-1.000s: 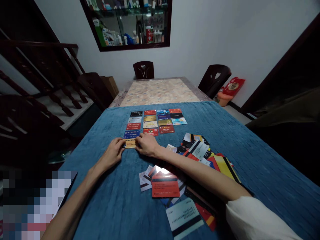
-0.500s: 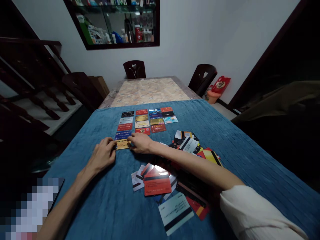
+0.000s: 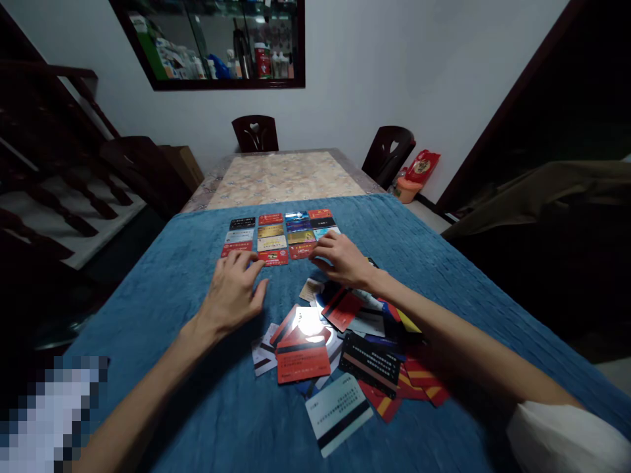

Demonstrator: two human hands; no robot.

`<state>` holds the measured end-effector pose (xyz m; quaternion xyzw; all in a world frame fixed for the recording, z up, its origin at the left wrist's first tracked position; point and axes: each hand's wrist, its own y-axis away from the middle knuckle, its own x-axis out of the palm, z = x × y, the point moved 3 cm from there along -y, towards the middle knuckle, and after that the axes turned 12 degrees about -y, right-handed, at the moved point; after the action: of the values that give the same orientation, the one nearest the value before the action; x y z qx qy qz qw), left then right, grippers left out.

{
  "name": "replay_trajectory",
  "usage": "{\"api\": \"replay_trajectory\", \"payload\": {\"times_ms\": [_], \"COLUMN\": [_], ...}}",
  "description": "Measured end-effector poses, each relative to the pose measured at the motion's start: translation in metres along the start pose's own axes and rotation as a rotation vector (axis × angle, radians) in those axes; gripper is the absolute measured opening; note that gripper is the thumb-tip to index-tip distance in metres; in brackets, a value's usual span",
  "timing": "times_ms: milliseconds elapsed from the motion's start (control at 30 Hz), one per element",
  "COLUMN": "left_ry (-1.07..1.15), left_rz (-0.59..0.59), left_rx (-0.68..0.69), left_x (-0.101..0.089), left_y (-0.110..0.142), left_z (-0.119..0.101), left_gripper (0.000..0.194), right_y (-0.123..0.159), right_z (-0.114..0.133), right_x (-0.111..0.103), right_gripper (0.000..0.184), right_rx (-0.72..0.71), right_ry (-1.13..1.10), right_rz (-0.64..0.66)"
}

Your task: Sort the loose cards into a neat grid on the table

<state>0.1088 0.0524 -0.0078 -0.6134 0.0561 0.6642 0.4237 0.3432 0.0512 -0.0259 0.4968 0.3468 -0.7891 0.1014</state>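
Bank-style cards lie face up in columns on a blue cloth. My left hand (image 3: 234,292) rests over the near end of the left column, thumb spread away from the fingers. It hides the blue and yellow cards there, and its fingertips are beside a red card with a picture (image 3: 273,257). Further right, my right hand (image 3: 342,259) hovers with bent, parted fingers next to a dark red card (image 3: 302,251) at the near end of the third column. Whether it touches that card I cannot tell. Nothing shows between the fingers of either hand.
A loose pile of cards, including a black card (image 3: 369,362) and a pale green card (image 3: 339,414), lies under and in front of my right forearm. The blue cloth (image 3: 197,394) covers the near table. Chairs (image 3: 255,133) stand around it. A blurred-out object is at lower left.
My right hand has left the yellow card and moved right, to the third column. My left hand has shifted forward and right, over the blue and yellow cards. The view has turned right.
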Motion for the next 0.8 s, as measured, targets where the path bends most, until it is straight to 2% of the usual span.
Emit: {"api": "replay_trajectory", "payload": {"times_ms": [133,267,433,633,800], "left_ry": [0.063,0.109,0.155,0.200,0.221], "left_rz": [-0.007,0.061,0.179,0.253,0.276], "left_rx": [0.090,0.170,0.259,0.338,0.353], "left_x": [-0.005,-0.002,0.006,0.019,0.030], "left_y": [-0.018,-0.031,-0.044,-0.055,-0.054], "left_z": [-0.031,-0.062,-0.101,-0.140,-0.155], "left_gripper": [0.028,0.026,0.024,0.024,0.028], "right_y": [0.039,0.071,0.102,0.121,0.123], "right_z": [-0.014,-0.024,-0.037,-0.049,-0.047], "right_x": [-0.015,-0.023,-0.024,-0.018,-0.017], "right_gripper": [0.018,0.019,0.034,0.054,0.064], "right_rx": [0.051,0.104,0.107,0.134,0.195], "right_ry": [0.017,0.004,-0.065,-0.090,-0.069], "right_rz": [-0.055,-0.054,-0.028,-0.005,0.087]}}
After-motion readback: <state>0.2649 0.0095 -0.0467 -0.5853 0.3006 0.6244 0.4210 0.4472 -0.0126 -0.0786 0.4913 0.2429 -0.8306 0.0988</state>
